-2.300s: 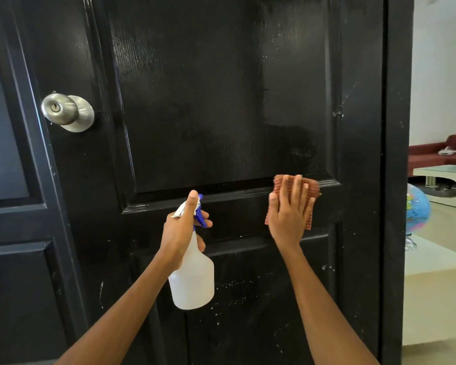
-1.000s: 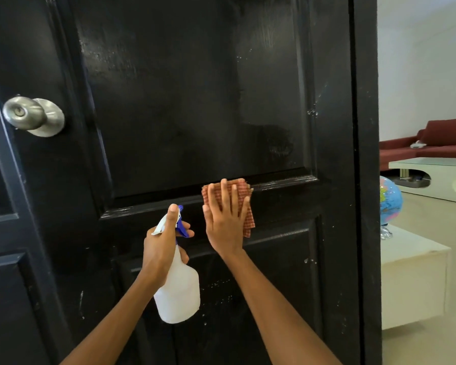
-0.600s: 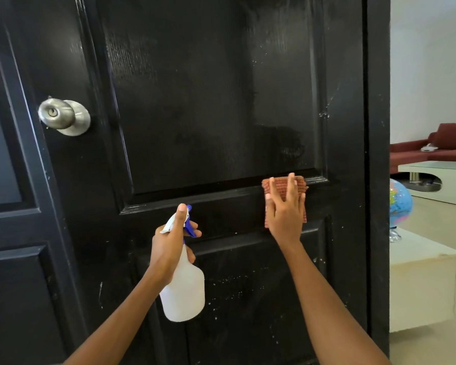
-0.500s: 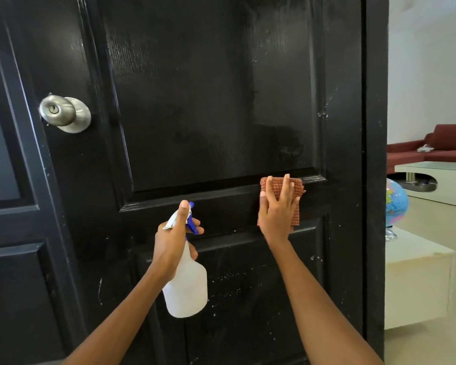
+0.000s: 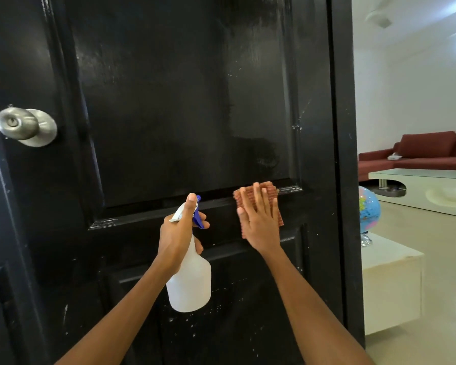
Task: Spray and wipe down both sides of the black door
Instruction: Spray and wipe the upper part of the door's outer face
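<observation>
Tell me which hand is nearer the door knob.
Left. The left hand, holding the spray bottle, sits right of and below the door knob; the right hand presses the cloth farther right.

no words, brand names, numbers or signs can be read anywhere. the spray bottle [image 5: 189, 279] has a plain white body, and any print on the globe [image 5: 368, 209] at far right is too small to read.

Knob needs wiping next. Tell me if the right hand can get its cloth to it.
Probably yes: the right hand with cloth has bare door to cross, but the left hand holding the spray bottle sits between it and the knob.
</observation>
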Demonstrator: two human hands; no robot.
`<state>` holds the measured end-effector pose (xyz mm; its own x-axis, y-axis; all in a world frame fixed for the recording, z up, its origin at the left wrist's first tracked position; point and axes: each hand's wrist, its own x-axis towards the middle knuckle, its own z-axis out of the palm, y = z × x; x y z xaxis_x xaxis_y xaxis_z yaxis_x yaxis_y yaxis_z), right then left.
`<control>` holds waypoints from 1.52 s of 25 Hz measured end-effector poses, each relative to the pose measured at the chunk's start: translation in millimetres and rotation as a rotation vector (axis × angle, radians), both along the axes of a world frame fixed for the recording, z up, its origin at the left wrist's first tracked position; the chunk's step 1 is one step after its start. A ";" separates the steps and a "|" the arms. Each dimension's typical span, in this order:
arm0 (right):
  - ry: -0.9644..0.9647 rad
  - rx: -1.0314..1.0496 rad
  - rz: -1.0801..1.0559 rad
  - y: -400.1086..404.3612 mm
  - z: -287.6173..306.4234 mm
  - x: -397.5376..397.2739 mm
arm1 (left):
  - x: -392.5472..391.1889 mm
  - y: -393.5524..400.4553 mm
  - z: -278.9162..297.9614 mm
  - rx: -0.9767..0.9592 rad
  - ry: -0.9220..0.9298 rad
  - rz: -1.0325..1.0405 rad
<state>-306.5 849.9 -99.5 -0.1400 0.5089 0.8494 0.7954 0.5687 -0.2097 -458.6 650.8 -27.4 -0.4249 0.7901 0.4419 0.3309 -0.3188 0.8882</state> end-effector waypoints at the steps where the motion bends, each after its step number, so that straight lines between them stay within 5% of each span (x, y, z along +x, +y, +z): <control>1: 0.072 -0.054 -0.034 11.2 0.4 20.2 | 4.7 5.8 1.8 -0.001 0.006 -0.008; 4: 0.293 -0.177 -0.064 40.0 10.8 64.8 | 17.5 21.4 8.9 -0.008 0.024 -0.027; 8: 0.350 -0.167 -0.056 54.3 43.5 74.4 | 31.4 40.1 28.0 0.008 0.036 -0.066; 18: 0.307 0.047 0.062 64.0 264.4 56.6 | 22.4 44.3 89.4 0.105 0.005 -0.050; 21: 0.154 0.241 0.255 36.1 252.6 17.4 | 20.1 34.6 99.1 0.125 -0.007 -0.028; 23: -0.161 0.376 0.378 13.2 213.0 -20.3 | 18.9 27.3 105.2 0.140 -0.018 -0.029; 26: -0.561 0.556 0.272 15.4 177.7 -23.2 | 15.9 17.2 115.2 0.142 -0.005 -0.016; 28: -0.415 0.576 0.111 42.1 185.9 5.4 | 11.5 14.1 124.5 0.156 -0.005 -0.001; 33: 0.410 0.064 -0.106 65.4 172.6 39.7 | 9.2 15.3 144.1 0.168 0.017 0.019; 35: 0.385 0.098 -0.096 48.9 150.3 10.7 | 11.8 18.6 143.0 0.162 0.019 0.020; 38: -0.085 0.380 0.013 37.0 135.9 -10.9 | 14.9 23.8 143.5 0.143 0.011 0.031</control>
<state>-317.4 886.9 36.4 -0.2228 0.1581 0.9620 0.7928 0.6036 0.0844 -443.7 674.6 116.1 -0.4427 0.7052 0.5538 0.3520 -0.4313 0.8307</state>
